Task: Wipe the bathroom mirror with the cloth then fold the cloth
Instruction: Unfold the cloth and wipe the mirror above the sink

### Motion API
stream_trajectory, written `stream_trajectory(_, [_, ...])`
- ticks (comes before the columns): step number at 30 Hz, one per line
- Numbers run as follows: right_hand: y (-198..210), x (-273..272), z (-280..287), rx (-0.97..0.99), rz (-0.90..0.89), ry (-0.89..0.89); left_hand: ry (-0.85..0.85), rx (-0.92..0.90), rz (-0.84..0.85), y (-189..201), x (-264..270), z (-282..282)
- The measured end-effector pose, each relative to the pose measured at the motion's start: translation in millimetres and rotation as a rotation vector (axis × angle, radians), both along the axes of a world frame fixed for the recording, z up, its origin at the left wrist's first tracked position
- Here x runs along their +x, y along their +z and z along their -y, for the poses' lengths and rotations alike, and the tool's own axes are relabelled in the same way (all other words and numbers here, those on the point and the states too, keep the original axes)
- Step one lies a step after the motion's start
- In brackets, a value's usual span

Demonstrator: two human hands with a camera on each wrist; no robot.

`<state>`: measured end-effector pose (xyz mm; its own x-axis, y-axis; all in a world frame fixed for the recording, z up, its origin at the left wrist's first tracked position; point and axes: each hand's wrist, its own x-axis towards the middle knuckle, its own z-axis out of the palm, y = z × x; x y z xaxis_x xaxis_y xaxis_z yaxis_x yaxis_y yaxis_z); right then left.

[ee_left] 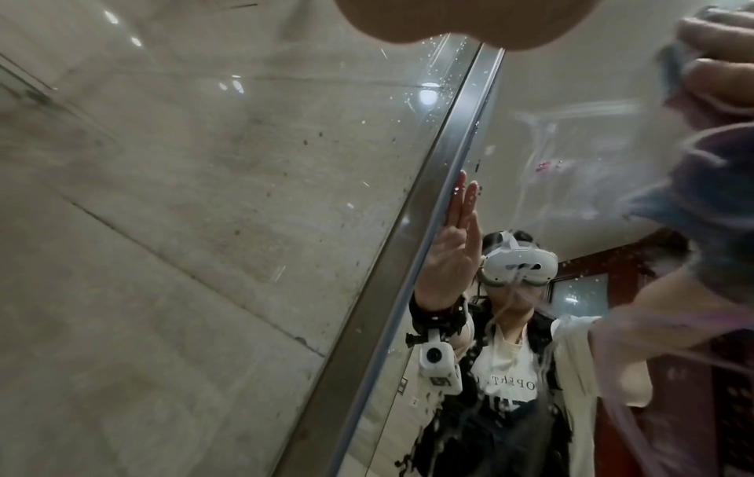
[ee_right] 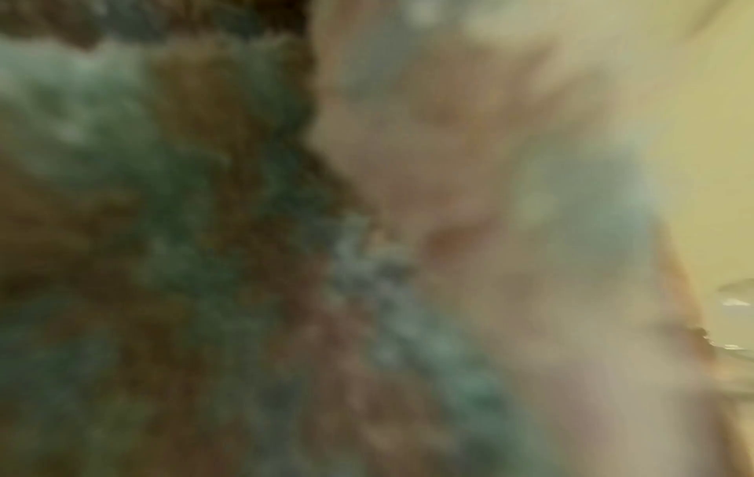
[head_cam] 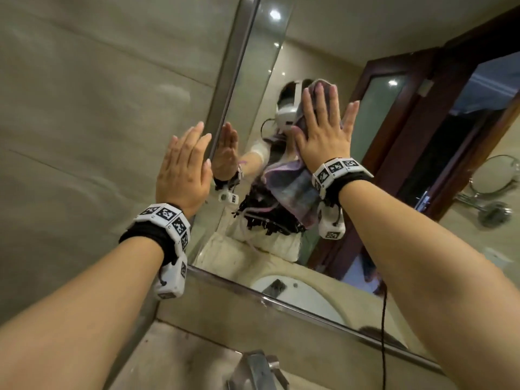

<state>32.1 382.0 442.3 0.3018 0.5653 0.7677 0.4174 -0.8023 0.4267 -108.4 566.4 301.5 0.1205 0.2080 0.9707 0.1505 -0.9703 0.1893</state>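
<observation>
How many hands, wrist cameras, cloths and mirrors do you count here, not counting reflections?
Hands: 2, left hand and right hand
Wrist cameras: 2
Cloth: 1
Mirrors: 2, bathroom mirror and round mirror
Total: 7

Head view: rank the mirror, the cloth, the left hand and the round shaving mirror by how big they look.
1. mirror
2. cloth, though the right hand covers part of it
3. left hand, close to the cloth in apparent size and nearer the camera, so unsure
4. round shaving mirror
</observation>
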Motion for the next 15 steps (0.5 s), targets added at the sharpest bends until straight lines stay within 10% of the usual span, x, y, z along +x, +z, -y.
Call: stream_trajectory(15, [-86.1,-8.9,-13.8,0.375,-0.150,-0.100,0.008,-0.010,-0.039,-23.8,3.6,1.5])
